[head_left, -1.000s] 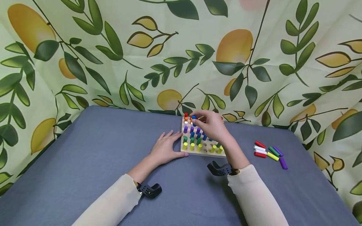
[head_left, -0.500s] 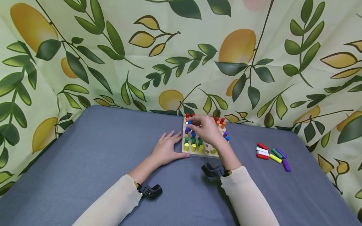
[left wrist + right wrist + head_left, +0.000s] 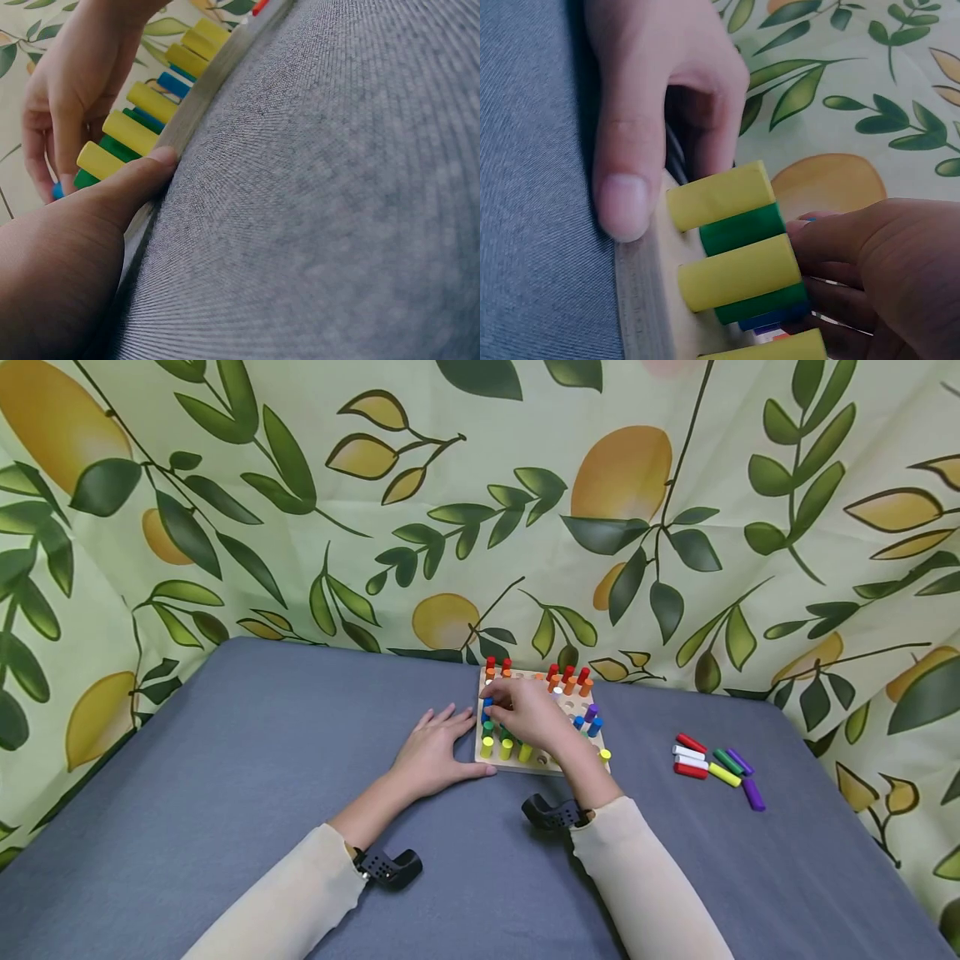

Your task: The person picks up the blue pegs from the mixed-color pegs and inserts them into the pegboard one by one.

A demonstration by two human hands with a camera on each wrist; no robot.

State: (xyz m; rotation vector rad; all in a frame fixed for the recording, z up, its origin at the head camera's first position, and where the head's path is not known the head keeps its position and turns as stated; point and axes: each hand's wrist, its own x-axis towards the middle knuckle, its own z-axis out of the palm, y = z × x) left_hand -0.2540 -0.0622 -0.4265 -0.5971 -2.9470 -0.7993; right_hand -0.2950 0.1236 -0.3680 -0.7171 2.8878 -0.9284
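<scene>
A wooden pegboard (image 3: 517, 767) stands on the table with rows of red, orange, white, purple, blue, green and yellow pegs. My right hand (image 3: 531, 714) pinches a blue peg (image 3: 487, 705) at the board's left column, above a green peg (image 3: 488, 728). Whether that peg sits in its hole cannot be seen. My left hand (image 3: 431, 756) lies at the board's left edge, fingers spread. Its thumb (image 3: 154, 169) touches the near side of the board, beside the yellow pegs (image 3: 127, 133). Much of the middle of the board is hidden by the right hand.
On the grey table cloth (image 3: 300, 760), to the right of the board, lies a loose group of pegs: red (image 3: 691, 743), white (image 3: 688, 752), green (image 3: 727, 761), yellow (image 3: 724, 775) and purple (image 3: 753, 794). A leaf-and-fruit patterned curtain (image 3: 480, 527) hangs behind the table.
My right hand has moved left and down across the board with the blue peg, to the left column. The left hand keeps its place at the board's edge.
</scene>
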